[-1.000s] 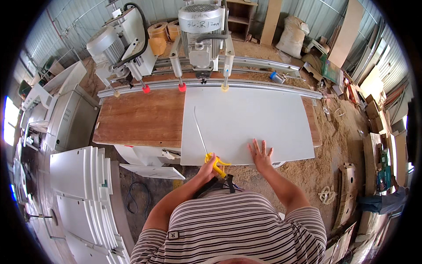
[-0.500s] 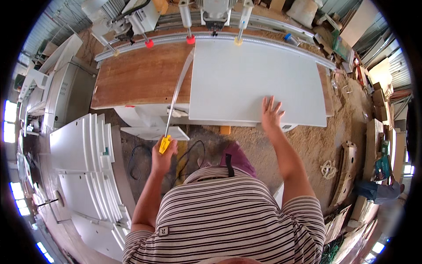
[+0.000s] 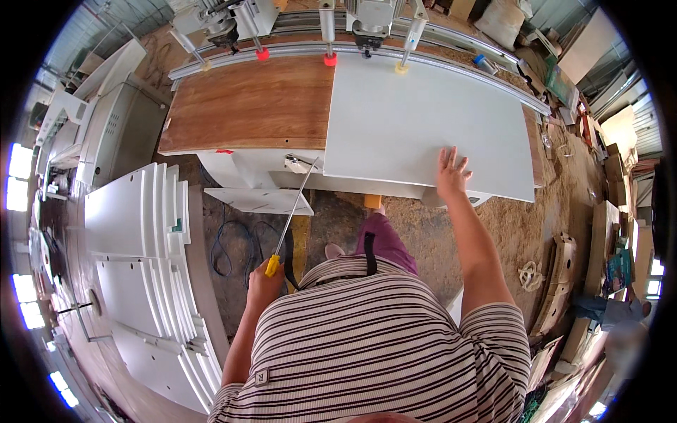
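Note:
My left hand [image 3: 264, 287] is closed around the yellow body of what looks like a tape measure [image 3: 273, 265]. Its narrow metal blade slants up and right, with the tip near the front left corner of a large white panel [image 3: 423, 113]. The panel lies flat on a machine bed, beside a bare brown wooden surface [image 3: 250, 106]. On the panel's near edge my right hand [image 3: 453, 173] rests palm down, fingers spread. Plungers with red tips [image 3: 330, 60] and yellow tips [image 3: 402, 68] stand along the far side, one yellow tip over the panel.
Several white boards [image 3: 123, 218] are stacked at my left, near a grey machine cabinet [image 3: 116, 141]. Dark cables [image 3: 229, 250] lie on the floor by my left side. Sawdust covers the floor at right. Another person [image 3: 613, 310] is at the far right.
My left hand has drawn the tape measure back toward my body, and its visible blade looks shorter. The blade tip has left the far side. My right hand stays on the panel.

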`<action>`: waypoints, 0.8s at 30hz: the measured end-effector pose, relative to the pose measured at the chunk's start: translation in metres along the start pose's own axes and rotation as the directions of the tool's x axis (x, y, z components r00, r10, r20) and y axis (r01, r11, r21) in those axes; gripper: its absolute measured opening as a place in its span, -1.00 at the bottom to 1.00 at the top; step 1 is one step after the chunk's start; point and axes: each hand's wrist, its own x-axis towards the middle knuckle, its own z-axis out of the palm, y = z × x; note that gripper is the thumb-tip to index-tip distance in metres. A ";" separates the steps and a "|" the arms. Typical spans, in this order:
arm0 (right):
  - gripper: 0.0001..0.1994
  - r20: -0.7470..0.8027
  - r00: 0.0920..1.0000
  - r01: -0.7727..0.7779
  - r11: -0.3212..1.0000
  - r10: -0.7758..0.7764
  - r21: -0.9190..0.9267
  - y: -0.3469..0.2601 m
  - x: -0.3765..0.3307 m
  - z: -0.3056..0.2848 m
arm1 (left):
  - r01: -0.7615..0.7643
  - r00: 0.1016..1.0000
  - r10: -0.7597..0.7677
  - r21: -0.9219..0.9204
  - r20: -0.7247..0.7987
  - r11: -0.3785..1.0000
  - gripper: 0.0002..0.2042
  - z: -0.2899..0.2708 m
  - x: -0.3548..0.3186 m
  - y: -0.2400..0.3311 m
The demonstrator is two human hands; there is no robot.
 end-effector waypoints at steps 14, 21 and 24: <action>-0.18 -0.424 0.463 0.878 0.469 -0.779 0.095 -0.194 -0.056 -0.037 | 0.124 0.991 -0.131 -0.148 -0.040 0.981 -0.71 -0.005 -0.021 0.012; -0.18 -0.480 0.441 0.880 0.470 -0.758 0.067 -0.214 0.032 -0.049 | 0.237 0.971 -0.238 -0.160 0.008 0.958 -0.71 0.007 -0.034 0.011; -0.20 -0.500 0.538 0.828 0.538 -0.679 0.159 -0.212 0.038 -0.066 | 0.258 0.963 -0.268 -0.223 -0.016 0.940 -0.72 0.012 -0.038 0.012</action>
